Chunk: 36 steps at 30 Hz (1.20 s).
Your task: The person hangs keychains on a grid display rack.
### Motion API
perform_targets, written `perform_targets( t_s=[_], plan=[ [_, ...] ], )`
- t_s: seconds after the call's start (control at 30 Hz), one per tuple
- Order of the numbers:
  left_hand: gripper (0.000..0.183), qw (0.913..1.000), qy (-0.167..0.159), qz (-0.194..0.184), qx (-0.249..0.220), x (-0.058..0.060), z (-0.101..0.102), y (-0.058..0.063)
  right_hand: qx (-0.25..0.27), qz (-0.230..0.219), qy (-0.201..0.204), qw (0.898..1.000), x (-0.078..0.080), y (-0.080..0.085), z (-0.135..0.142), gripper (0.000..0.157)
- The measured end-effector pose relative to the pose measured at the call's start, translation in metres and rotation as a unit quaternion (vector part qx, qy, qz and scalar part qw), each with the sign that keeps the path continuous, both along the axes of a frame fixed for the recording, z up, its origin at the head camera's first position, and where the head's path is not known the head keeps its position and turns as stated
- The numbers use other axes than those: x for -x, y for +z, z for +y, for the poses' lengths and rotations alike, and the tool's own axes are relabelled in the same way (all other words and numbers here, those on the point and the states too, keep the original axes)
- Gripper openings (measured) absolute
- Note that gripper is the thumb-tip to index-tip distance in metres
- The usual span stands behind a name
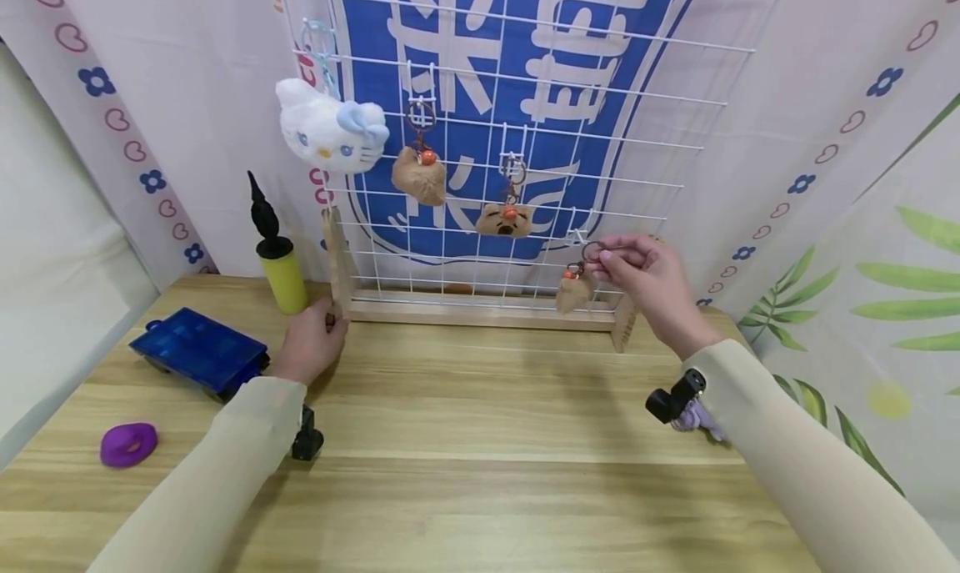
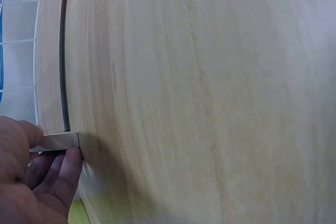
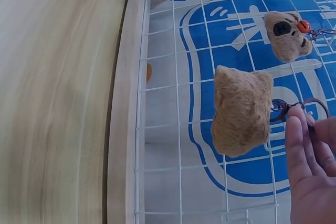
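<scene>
My right hand (image 1: 651, 279) pinches the metal ring of a brown plush keychain (image 1: 574, 293) by the lower right of a white wire grid (image 1: 660, 146). The plush hangs below the ring, its furry plain side showing in the right wrist view, and a small white hook (image 1: 576, 237) sits just above the ring. At the grid's lower left, my left hand (image 1: 309, 346) grips the end piece of the wooden stand (image 2: 62, 141), thumb on one side and fingers on the other. Two similar brown plush keychains (image 1: 420, 177) and a white cat plush (image 1: 330, 131) hang on the grid.
Left of the stand are a yellow pump (image 1: 283, 279) with a black nozzle, a blue toy cart (image 1: 201, 349) and a purple ring-shaped object (image 1: 129, 444). A purple item (image 1: 697, 421) lies partly hidden behind my right sleeve. A printed cloth hangs behind the grid.
</scene>
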<state>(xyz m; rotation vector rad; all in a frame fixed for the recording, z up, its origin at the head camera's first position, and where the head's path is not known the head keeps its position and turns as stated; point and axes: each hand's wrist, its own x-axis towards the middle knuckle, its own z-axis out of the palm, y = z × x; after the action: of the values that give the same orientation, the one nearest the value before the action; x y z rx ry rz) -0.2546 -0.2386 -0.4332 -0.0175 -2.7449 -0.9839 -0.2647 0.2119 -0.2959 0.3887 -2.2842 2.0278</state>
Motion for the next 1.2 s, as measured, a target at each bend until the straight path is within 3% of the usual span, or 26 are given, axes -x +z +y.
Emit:
perform_targets(
  t_s=[0.37, 0.7, 1.2],
  plan=[
    [0.019, 1.0, 0.001, 0.002, 0.002, 0.002, -0.001, -0.002, 0.019, -0.014, 0.0, 1.0, 0.016, -0.007, -0.009, 0.015],
    [0.019, 1.0, -0.001, 0.007, 0.001, 0.002, -0.001, -0.003, -0.013, -0.03, -0.013, 0.999, 0.02, -0.011, -0.013, 0.014],
    [0.018, 1.0, 0.0, 0.002, -0.003, 0.001, -0.001, -0.002, -0.004, -0.042, -0.004, 0.999, 0.019, -0.011, -0.012, 0.022]
  ],
)
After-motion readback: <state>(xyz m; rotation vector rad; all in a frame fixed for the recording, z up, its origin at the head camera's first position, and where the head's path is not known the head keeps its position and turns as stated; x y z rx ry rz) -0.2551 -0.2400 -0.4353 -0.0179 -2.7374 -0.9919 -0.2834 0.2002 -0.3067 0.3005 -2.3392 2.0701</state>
